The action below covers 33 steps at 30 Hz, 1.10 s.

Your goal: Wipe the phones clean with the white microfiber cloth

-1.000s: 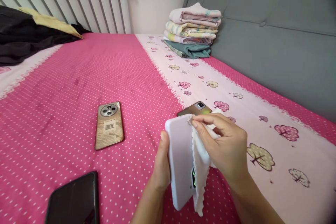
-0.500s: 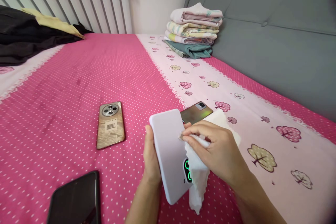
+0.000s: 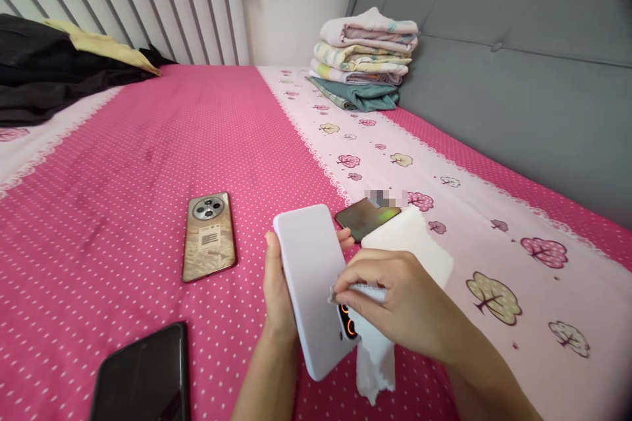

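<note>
The left hand gripped the lilac-cased phone around its sides, leaving the back exposed; the right hand pinched a white cloth, apparently against it.

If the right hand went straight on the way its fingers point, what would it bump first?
Probably the back of the pale purple phone. The right hand pinches a white cloth right by it; whether they already touch is hard to tell.
</note>
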Available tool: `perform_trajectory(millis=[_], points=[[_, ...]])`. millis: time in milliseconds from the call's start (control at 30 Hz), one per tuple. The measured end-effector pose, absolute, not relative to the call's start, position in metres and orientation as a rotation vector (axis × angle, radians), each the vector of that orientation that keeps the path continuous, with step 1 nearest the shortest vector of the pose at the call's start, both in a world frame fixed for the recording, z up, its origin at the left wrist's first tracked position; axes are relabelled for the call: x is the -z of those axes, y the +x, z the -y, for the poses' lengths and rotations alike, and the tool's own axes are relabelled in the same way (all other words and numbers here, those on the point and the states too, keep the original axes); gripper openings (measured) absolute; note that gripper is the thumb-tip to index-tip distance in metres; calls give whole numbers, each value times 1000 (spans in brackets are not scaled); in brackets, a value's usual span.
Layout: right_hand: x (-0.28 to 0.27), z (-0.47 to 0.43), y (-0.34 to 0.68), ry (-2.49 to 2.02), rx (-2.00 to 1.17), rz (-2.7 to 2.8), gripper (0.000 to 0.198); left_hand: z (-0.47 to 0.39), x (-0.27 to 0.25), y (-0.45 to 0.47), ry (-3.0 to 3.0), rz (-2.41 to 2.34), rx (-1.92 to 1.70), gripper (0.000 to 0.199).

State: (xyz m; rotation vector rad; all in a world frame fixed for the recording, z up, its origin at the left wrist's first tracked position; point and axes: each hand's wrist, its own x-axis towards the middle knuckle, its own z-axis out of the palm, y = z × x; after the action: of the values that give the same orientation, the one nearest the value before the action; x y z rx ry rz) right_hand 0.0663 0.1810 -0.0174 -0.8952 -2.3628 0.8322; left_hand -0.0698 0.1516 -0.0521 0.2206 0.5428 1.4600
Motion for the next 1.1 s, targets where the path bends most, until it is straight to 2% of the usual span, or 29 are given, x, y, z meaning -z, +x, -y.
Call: perform_trajectory(millis=[333, 533, 1100], points=[[23, -172, 54, -696, -763, 2328, 13, -151, 53, -64, 158, -546, -1440, 73], [20, -172, 51, -631, -659, 2174, 12, -148, 56, -55, 135, -479, -1401, 56], [17, -175, 57, -940, -346, 1806, 11, -144, 56, -41, 392, -431, -1327, 50]])
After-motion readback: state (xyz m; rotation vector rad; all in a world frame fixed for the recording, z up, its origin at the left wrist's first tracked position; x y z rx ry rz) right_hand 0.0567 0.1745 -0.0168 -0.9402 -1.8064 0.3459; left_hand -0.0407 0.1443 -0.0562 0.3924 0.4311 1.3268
